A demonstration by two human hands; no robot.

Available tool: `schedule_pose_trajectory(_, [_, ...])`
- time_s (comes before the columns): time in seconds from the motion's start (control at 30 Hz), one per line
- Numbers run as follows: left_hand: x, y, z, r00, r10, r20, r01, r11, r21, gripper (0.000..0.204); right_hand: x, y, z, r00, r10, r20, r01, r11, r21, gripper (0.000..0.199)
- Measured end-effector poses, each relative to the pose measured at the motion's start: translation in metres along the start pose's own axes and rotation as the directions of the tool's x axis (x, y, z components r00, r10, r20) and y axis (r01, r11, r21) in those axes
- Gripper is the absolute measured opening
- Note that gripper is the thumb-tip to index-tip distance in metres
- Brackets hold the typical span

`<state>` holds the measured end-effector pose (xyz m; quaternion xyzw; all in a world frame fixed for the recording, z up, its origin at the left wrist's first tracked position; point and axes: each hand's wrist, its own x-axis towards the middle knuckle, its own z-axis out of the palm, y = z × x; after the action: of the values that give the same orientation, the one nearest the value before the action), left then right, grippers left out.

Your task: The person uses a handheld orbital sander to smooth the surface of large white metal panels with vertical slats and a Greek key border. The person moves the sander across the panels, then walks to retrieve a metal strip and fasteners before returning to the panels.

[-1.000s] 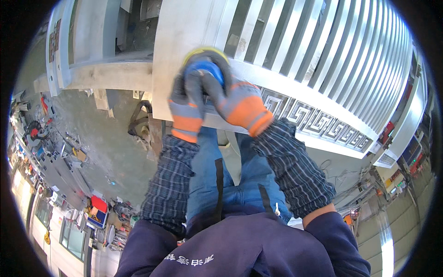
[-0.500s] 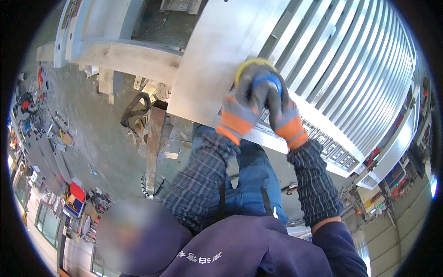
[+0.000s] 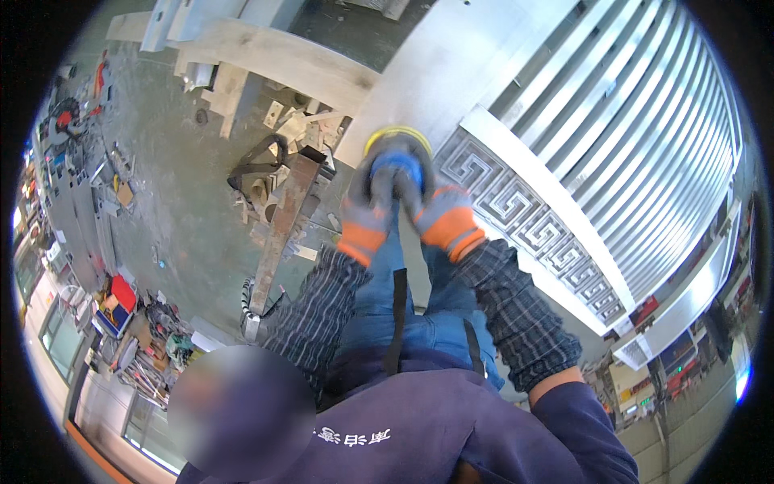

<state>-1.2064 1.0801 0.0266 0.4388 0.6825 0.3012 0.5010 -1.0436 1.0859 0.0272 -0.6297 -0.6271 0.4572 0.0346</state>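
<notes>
A round hand sander (image 3: 398,164) with a blue top and a yellow-rimmed pad sits at the near edge of a flat, bare metal panel (image 3: 439,68). My left hand (image 3: 365,214) and my right hand (image 3: 442,211), both in grey-and-orange gloves, are wrapped round its body from either side. The fingers of both gloves overlap the blue part and hide most of the tool. To the right of the sander, a strip with a square key pattern (image 3: 509,200) runs along the panel's near side.
Beyond the patterned strip stretch several parallel metal slats (image 3: 601,101). A rusty metal beam (image 3: 286,222) stands left of my legs, with metal offcuts (image 3: 298,129) on the floor around it. Tools and a red box (image 3: 121,294) lie farther left.
Both hands have brought the sander left and nearer to me, from beside the slats to the panel's near edge. The patterned strip, partly covered before, now shows more fully.
</notes>
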Motion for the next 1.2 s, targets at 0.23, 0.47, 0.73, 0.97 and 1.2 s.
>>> schedule_pose_trajectory(0.23, [0.056,0.03,0.011,0.992,0.064,-0.108,-0.074,0.993,-0.096,0.051,0.063,0.0,-0.04,0.977,0.033,0.212,0.054,0.92,-0.388,0.064])
schedule_pose_trajectory(0.47, [0.166,0.085,0.041,0.975,0.2,0.097,-0.205,0.977,0.05,0.044,0.125,0.007,-0.123,0.962,-0.077,-0.262,-0.01,0.949,-0.316,0.061])
schedule_pose_trajectory(0.73, [0.05,0.012,-0.027,0.983,0.183,0.025,-0.184,0.959,0.218,0.038,0.048,-0.059,-0.016,0.987,-0.155,-0.04,0.13,0.921,-0.368,0.074])
schedule_pose_trajectory(0.97, [0.166,0.069,0.014,0.957,0.29,-0.006,-0.278,0.925,0.257,0.036,0.155,-0.05,-0.081,0.986,0.131,-0.107,-0.169,0.742,-0.649,0.052])
schedule_pose_trajectory(1.2, [0.309,0.152,0.06,0.917,0.329,0.225,-0.397,0.81,0.431,0.057,0.278,0.06,-0.277,0.874,0.105,-0.475,-0.324,0.854,-0.407,0.094])
